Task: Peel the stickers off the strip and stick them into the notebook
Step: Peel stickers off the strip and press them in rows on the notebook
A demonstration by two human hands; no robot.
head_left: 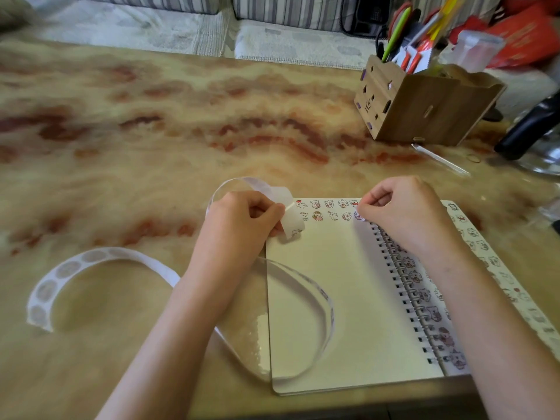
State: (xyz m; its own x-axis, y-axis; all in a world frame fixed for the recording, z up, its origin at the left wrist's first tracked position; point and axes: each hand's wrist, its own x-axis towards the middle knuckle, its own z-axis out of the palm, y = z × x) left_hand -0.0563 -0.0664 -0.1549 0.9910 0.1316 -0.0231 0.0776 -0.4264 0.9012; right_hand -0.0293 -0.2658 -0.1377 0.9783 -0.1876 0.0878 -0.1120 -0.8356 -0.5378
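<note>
An open spiral notebook [342,298] lies at the table's front edge, its cream left page bearing two rows of small cartoon stickers [330,210] along the top. My left hand [242,219] pinches a long white sticker strip [291,219] at the page's top left corner; the strip loops behind the hand, across the page and out to the left [91,259]. My right hand [403,213] presses its fingertips on a sticker [359,215] at the right end of the second row, near the spiral binding [406,286].
A wooden pen holder [424,107] full of pens stands at the back right. A black object [530,128] and a clear wrapper [439,159] lie beside it. The marbled table [151,131] stretches left and back. A striped sofa is behind.
</note>
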